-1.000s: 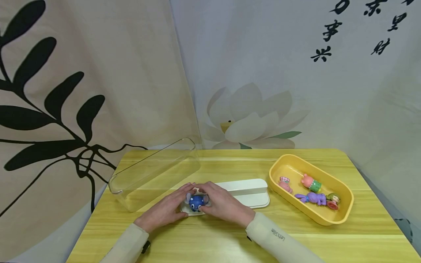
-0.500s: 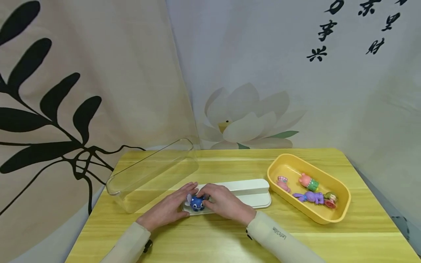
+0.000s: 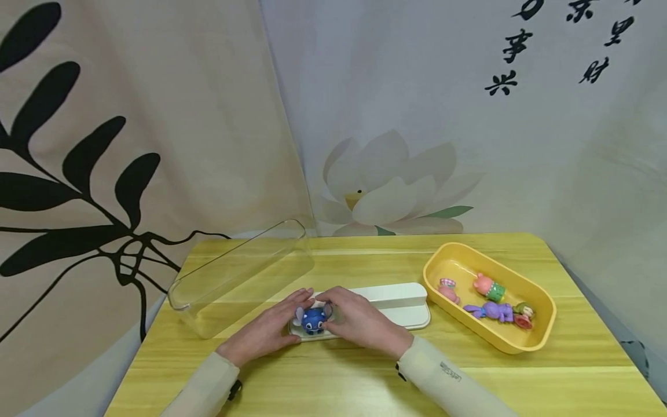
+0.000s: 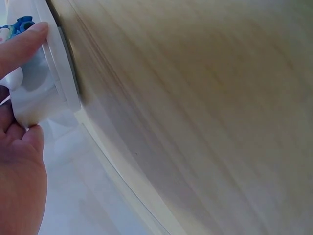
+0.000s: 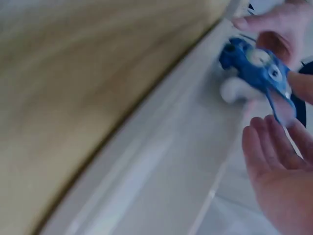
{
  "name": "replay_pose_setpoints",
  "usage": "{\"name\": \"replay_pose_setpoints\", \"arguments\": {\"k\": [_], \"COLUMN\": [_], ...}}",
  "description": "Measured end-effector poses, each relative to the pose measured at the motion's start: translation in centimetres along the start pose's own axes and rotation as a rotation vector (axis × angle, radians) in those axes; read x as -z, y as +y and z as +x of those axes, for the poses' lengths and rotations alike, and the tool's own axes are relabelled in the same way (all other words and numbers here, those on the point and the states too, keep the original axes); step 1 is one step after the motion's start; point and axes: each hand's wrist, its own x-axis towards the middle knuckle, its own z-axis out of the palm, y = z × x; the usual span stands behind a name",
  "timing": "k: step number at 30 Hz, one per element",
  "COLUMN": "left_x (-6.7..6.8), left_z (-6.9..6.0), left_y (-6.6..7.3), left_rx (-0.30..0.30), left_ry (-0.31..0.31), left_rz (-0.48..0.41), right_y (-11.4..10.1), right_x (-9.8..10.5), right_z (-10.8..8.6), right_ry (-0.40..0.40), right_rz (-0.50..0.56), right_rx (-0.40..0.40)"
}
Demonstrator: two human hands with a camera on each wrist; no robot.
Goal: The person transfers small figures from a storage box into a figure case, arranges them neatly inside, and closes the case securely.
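A blue toy figurine [image 3: 314, 320] with large ears stands near the left end of a white stepped display base [image 3: 403, 313]. My right hand [image 3: 362, 321] pinches the figurine at its right side, thumb low in front and index finger behind the ear. In the right wrist view, the figurine [image 5: 259, 66] is between my thumb and fingers, the others loosely bent below. My left hand [image 3: 268, 327] grips the base's left end. The left wrist view shows one digit of the left hand [image 4: 22, 181] on the rim of the base [image 4: 61, 63] and other fingers bent at its opposite side.
A clear plastic cover [image 3: 242, 278] lies at the table's back left, partly past the edge. To the right, a yellow tray [image 3: 544, 341] holds a purple figure [image 3: 492, 311], a green-and-pink figure [image 3: 490, 288] and others. Printed curtains hang behind the wooden table [image 3: 365, 382].
My right fingers have shifted around the figurine, uncovering its right ear, and the thumb has come onto its side. My left hand has stayed at the base's end.
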Motion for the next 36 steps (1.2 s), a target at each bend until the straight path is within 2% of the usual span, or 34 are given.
{"name": "replay_pose_setpoints", "arguments": {"k": [6, 10, 15, 19, 24, 28, 31, 36], "left_x": [-0.2, 0.0, 0.0, -0.1, -0.1, 0.0, 0.0, 0.1], "left_z": [0.1, 0.0, -0.1, 0.1, 0.1, 0.1, 0.0, 0.0], "left_y": [0.0, 0.1, 0.2, 0.2, 0.2, 0.3, 0.3, 0.3], "left_rx": [0.001, 0.014, 0.016, 0.014, 0.031, 0.041, 0.042, 0.037], "left_ry": [0.015, 0.013, 0.008, 0.004, -0.009, -0.020, -0.023, -0.016], "left_rz": [0.022, 0.026, 0.038, 0.046, 0.037, 0.034, 0.032, 0.034], "right_y": [0.3, 0.8, 1.6, 2.3, 3.4, 3.8, 4.3, 5.6], "right_x": [3.3, 5.8, 8.6, 10.5, 12.5, 13.6, 14.3, 15.3], "right_z": [-2.3, -4.4, -7.5, -9.9, -12.3, -13.9, -15.0, -16.7], "right_ry": [0.122, 0.200, 0.282, 0.336, 0.386, 0.407, 0.415, 0.441], "right_rz": [0.031, 0.036, -0.005, -0.033, -0.025, -0.012, -0.019, -0.040], "right_rx": [-0.071, -0.082, -0.076, -0.115, -0.179, -0.285, -0.334, -0.342]}}
